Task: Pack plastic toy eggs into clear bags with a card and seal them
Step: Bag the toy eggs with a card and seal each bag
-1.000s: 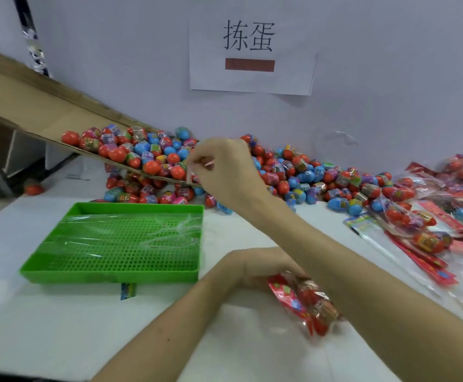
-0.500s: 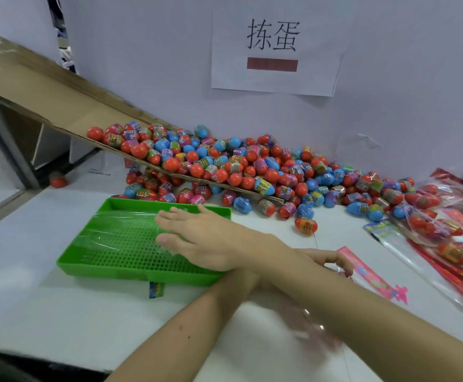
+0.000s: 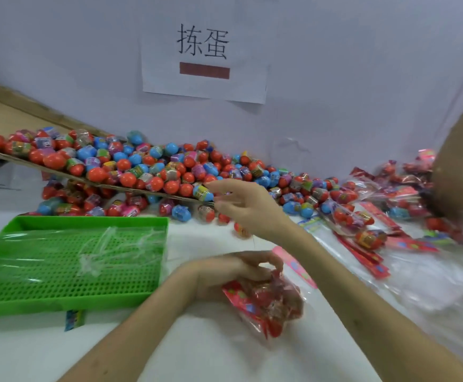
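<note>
A heap of red, blue and pink plastic toy eggs (image 3: pixel 142 166) covers a sloping cardboard chute (image 3: pixel 9 117) and the table below it. My left hand (image 3: pixel 233 274) grips a clear bag (image 3: pixel 266 304) that holds red eggs and a red card, low on the white table. My right hand (image 3: pixel 241 202) reaches over it to the lower end of the heap. Its fingers are loosely spread beside a blue egg (image 3: pixel 202 192) and hold nothing that I can make out. A pink card strip (image 3: pixel 296 268) lies between the hands.
A green perforated tray (image 3: pixel 70 296) with clear bags in it stands at the left. Filled bags and red cards (image 3: pixel 362 224) lie piled at the right. A brown cardboard flap (image 3: pixel 461 161) rises at the right edge. A paper sign (image 3: pixel 204 48) hangs on the wall.
My right hand left the green tray and moved up and right to the eggs. My left hand now grips the filled bag. The camera turned right.
</note>
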Motion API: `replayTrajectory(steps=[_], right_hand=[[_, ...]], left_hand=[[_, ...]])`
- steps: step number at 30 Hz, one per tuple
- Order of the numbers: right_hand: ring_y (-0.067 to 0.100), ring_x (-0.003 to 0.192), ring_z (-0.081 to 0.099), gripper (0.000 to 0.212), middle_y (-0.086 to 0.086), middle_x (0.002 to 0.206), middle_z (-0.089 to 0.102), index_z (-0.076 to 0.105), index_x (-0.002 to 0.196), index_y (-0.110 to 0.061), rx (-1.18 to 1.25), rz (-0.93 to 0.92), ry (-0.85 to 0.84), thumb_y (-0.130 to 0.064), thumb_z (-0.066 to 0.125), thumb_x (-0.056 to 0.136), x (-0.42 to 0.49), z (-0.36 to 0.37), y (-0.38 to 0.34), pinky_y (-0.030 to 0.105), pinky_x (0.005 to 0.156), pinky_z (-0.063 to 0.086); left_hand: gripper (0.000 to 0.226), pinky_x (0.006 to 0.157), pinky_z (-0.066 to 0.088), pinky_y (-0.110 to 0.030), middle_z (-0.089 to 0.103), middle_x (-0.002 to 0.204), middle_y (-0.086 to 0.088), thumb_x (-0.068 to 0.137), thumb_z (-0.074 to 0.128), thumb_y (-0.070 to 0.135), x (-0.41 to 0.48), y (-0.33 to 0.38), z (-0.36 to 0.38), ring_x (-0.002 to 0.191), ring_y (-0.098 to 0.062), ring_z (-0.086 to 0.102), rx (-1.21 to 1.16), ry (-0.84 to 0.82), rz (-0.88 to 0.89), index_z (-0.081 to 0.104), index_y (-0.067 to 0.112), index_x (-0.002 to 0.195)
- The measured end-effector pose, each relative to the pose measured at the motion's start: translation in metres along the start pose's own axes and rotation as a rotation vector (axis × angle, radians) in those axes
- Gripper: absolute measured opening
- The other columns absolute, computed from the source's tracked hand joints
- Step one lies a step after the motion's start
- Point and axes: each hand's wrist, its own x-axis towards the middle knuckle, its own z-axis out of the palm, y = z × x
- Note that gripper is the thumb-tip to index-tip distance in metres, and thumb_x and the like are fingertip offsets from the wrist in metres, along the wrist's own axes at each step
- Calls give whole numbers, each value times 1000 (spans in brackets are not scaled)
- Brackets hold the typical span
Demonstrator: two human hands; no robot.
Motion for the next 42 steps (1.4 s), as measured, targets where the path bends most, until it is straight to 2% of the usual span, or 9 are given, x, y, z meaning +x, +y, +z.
replayTrajectory(steps=[5,9,13,16,23,29,34,38,42], right_hand=[[26,131,50,55,4,144,53,54,144,-21,-544,398,362,-24,68,92,-15,-67,96,43,106,45],[36,131,45,52,13,144,47,52,137,-14,-834,713,487,-39,64,93,-48,-99,154,49,107,39],[33,88,62,22,12,93,67,66,90,-10,-667,643,629,-31,73,90,-56,-113,172,40,72,51],[25,73,59,11,5,77,67,70,85,-10,-554,568,662,-18,75,89,-54,-115,175,33,64,43],[33,96,57,19,14,100,61,71,105,-4,-619,518,469,-11,54,102,-50,-114,182,44,88,47],[30,106,48,35,6,104,59,74,111,-25,-1003,571,287,-8,47,98,-53,-113,180,44,95,28],[26,94,50,28,4,91,61,61,82,-20,-1010,587,21,-15,40,100,-43,-126,167,44,96,31],[27,87,53,18,2,78,60,56,73,-19,-1079,580,16,-9,53,87,-33,-133,142,42,96,33],[37,91,63,20,18,93,71,70,90,-7,-960,484,316,-6,50,93,-12,-135,101,46,96,45]], left_hand=[[16,71,56,-26,66,103,-5,93,62,14,4,4,-2,85,-18,65,8,-51,-17,66,26,104],[17,75,54,-31,66,108,-8,93,63,15,5,3,-3,90,-22,65,6,-52,-22,68,27,104],[15,76,56,-31,69,110,-7,94,64,18,7,3,-6,92,-22,67,27,-60,-33,67,28,105],[15,79,52,-36,68,112,-9,95,64,19,7,4,-6,93,-24,67,43,-66,-32,66,27,107],[15,76,51,-34,68,113,-8,93,64,20,7,4,-6,94,-25,66,60,-51,-34,67,28,106],[16,75,50,-34,67,111,-7,94,61,18,6,5,-5,92,-24,66,75,-53,-24,64,26,108],[16,72,54,-29,69,108,-5,94,61,18,6,6,-4,89,-21,67,76,-53,-33,67,30,103],[16,75,51,-32,69,108,-5,94,62,19,7,4,-4,91,-21,66,79,-56,-28,67,29,104],[16,75,50,-32,69,107,-3,96,59,18,9,6,-1,90,-21,64,115,-60,-29,65,31,104]])
